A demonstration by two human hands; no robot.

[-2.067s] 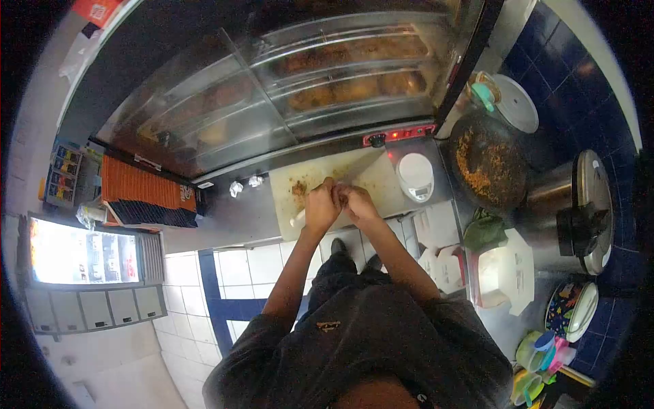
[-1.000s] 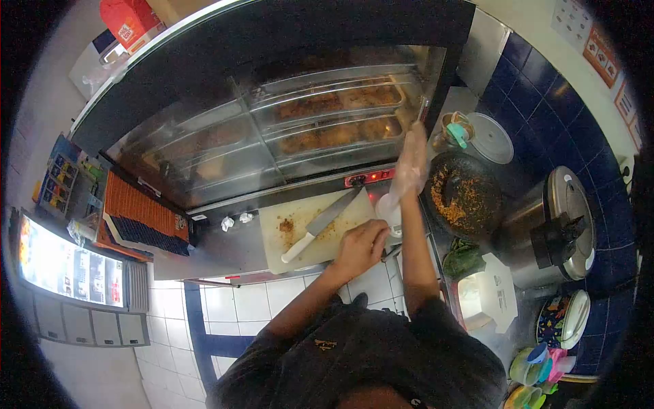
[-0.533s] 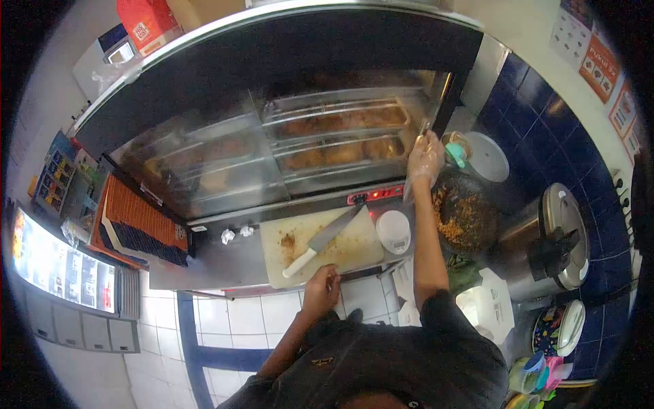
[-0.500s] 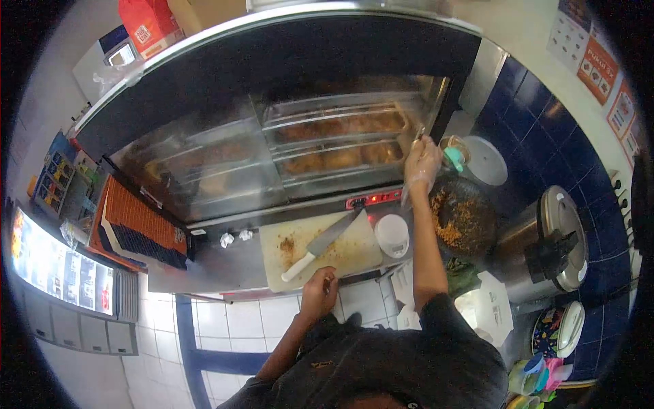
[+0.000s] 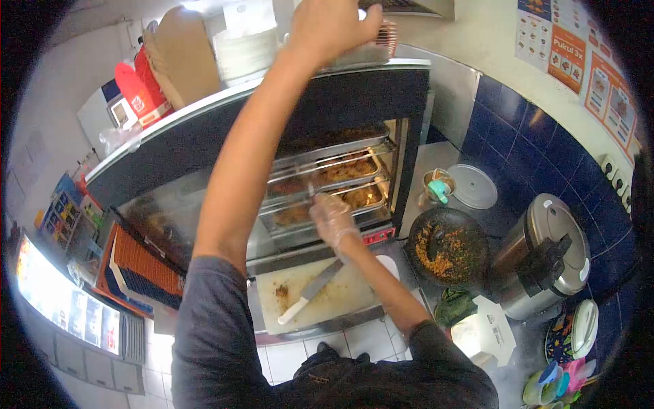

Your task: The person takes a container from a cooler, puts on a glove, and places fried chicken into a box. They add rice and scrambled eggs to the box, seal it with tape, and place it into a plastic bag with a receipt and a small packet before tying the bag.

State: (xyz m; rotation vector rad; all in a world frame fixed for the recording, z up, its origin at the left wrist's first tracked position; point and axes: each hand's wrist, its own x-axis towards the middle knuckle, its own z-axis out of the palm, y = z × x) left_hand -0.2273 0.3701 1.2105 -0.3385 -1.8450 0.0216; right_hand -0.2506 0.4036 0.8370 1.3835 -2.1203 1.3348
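My right hand (image 5: 334, 219), in a clear plastic glove, grips the handle edge of the sliding glass door (image 5: 289, 187) of a food warmer. The door stands partly slid to the left. Trays of browned food (image 5: 354, 170) show on the racks behind the opening. My left hand (image 5: 334, 31) is raised over the warmer's top, beside a stack with reddish edges (image 5: 388, 37). Most of its fingers are hidden or cut off by the frame edge. A white-handled knife (image 5: 317, 286) lies on a stained cutting board (image 5: 354, 290) below.
A dark pan with orange-brown crumbs (image 5: 446, 245) sits at right, next to a large steel cooker (image 5: 538, 259). A white box (image 5: 487, 330) stands in front of them. White stacked containers (image 5: 245, 54) and a brown cardboard piece (image 5: 180, 58) stand on the warmer.
My right hand has moved left with the glass door, uncovering trays on the right side. My left hand has gone from near the cutting board up over the warmer. The view has shifted.
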